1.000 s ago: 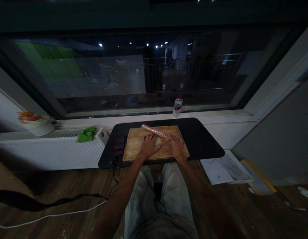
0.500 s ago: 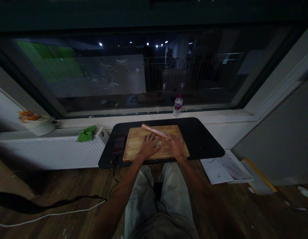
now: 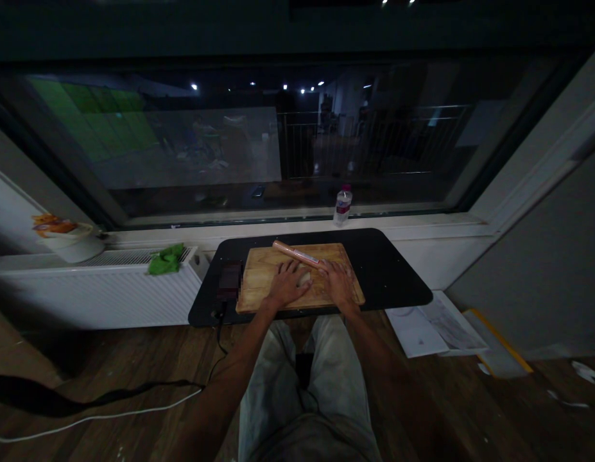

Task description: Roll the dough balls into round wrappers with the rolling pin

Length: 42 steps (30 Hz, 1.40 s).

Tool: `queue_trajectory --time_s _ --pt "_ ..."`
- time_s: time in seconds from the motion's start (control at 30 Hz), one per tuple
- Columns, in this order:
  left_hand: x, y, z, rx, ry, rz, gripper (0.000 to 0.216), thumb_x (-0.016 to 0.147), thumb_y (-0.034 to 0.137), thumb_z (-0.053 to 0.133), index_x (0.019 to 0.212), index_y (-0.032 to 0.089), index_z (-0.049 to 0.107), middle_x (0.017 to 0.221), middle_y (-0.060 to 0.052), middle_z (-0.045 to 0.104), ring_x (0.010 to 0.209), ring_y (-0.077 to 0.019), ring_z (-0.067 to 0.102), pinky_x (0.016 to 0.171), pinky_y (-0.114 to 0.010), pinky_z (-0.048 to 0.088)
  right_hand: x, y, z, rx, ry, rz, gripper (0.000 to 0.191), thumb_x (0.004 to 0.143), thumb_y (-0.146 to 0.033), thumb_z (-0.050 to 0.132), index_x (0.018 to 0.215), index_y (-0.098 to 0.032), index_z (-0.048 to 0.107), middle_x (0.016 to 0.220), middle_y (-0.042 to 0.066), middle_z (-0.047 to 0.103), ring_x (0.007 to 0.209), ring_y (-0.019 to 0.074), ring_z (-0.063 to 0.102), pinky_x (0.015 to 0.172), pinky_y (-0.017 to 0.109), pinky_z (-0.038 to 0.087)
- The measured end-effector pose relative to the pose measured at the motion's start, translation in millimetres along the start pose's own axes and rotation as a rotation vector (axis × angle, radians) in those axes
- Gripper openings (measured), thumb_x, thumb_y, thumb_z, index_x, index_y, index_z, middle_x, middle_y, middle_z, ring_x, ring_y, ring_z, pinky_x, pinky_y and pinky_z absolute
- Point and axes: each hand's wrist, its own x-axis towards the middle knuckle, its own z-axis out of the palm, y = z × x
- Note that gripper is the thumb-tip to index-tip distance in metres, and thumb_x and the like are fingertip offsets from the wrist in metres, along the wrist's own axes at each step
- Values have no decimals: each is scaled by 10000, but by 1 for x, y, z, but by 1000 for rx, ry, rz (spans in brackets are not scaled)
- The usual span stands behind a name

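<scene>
Left hand (image 3: 286, 285) and right hand (image 3: 339, 284) lie flat, spread, gripping nothing, flanking a pale lump (image 3: 305, 277) on the cutting board (image 3: 258, 282); the rolling pin (image 3: 295, 254) slants just beyond, nearer the right hand.

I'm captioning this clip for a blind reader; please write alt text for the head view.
A person's left hand and right hand lie flat on a rectangular wooden cutting board, flanking a small pale lump of dough. A wooden rolling pin lies beyond them; the board sits on a black table.
</scene>
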Motion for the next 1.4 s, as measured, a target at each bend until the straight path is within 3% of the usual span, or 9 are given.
queue_trajectory --time_s 0.37,0.53,0.67,0.93,1.4 --pt "-9 -39 -20 -132 -156 87 822 993 631 763 1731 356 526 1873 -92 389 1708 -353 374 1369 -570 334 1 2 3 20 6 -18 464 1193 -328 446 1607 -246 640 1526 147 741 1423 326 612 1229 508 377" --pt "-9 -21 -13 -70 -75 -41 767 1000 700 734 1665 336 612 1795 -115 498 1623 -393 447 1329 -587 378 1 0 2 -14 0 3 457 1193 -333 472 1607 -229 636 1536 152 734 1422 329 617 1221 494 384" --pt "-5 1 -4 41 6 -160 769 1017 772 651 1638 320 637 1668 -194 576 1485 -462 513 1246 -675 407 0 0 0 -14 10 -5 452 1196 -332 459 1599 -241 643 1510 148 747 1407 325 624 1206 480 392" --pt "4 -6 0 48 -12 29 661 1056 701 639 1624 364 641 1680 -136 562 1529 -413 485 1291 -626 373 1 -1 0 -30 -11 7 451 1203 -332 468 1614 -231 624 1526 158 736 1433 326 610 1201 480 389" --pt "5 -2 2 116 1 -21 656 1056 710 639 1623 381 648 1685 -134 556 1472 -410 517 1243 -590 429 1 4 6 12 33 -23 444 1192 -325 466 1583 -227 654 1499 147 757 1395 332 623 1173 483 397"
